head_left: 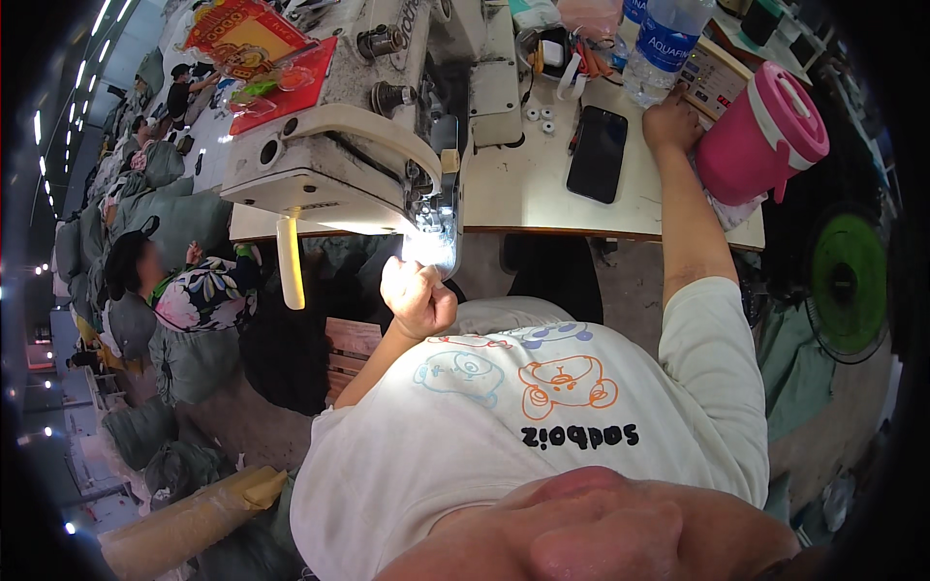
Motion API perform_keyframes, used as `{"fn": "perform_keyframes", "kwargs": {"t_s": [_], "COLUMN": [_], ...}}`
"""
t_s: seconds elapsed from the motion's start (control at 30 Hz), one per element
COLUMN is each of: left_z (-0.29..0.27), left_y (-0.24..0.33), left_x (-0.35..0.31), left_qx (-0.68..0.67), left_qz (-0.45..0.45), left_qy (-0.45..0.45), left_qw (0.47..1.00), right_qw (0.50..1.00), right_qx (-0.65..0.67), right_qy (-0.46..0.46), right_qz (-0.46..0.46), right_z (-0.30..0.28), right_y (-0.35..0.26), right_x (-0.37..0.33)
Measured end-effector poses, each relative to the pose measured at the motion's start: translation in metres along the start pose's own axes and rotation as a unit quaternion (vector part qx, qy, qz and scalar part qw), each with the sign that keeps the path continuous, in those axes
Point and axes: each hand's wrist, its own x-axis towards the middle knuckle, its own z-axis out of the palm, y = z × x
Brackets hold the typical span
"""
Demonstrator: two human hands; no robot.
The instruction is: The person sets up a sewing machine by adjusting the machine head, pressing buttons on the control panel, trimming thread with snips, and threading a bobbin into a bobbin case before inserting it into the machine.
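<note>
My left hand is closed like a fist, right below the lit needle area of an industrial sewing machine. Whether its curled fingers hold anything is hidden. My right arm reaches over the table to a control panel with buttons and a small red display. One finger of my right hand is stretched out at the panel's left edge. That hand holds nothing that I can see. Just right of it stands a pink insulated jug with a white band. Behind it is a clear water bottle with a blue label.
A black phone and several small white bobbin-like pieces lie on the table. Red and yellow packets rest on the machine. At right is a green fan. Leftward, a person sits among grey-green sacks.
</note>
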Motion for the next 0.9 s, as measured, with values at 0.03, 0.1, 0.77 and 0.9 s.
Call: {"fn": "perform_keyframes", "kwargs": {"t_s": [0.03, 0.1, 0.77, 0.9], "left_z": [0.0, 0.001, -0.002, -0.002], "left_y": [0.0, -0.001, 0.002, 0.002], "left_x": [0.0, 0.0, 0.004, 0.005], "left_qx": [0.0, -0.004, -0.004, -0.012], "left_qz": [-0.003, 0.002, -0.002, -0.006], "left_qy": [-0.001, 0.0, 0.013, 0.013], "left_qw": [1.0, 1.0, 1.0, 1.0], "right_qw": [1.0, 1.0, 1.0, 1.0], "right_qx": [0.002, -0.002, 0.002, 0.002], "right_qy": [0.0, -0.002, -0.006, 0.0], "right_qz": [0.0, 0.002, -0.002, -0.006], "right_z": [0.0, 0.002, -0.005, -0.005], "right_y": [0.0, 0.001, -0.003, -0.002], "right_x": [0.0, 0.001, -0.002, -0.002]}}
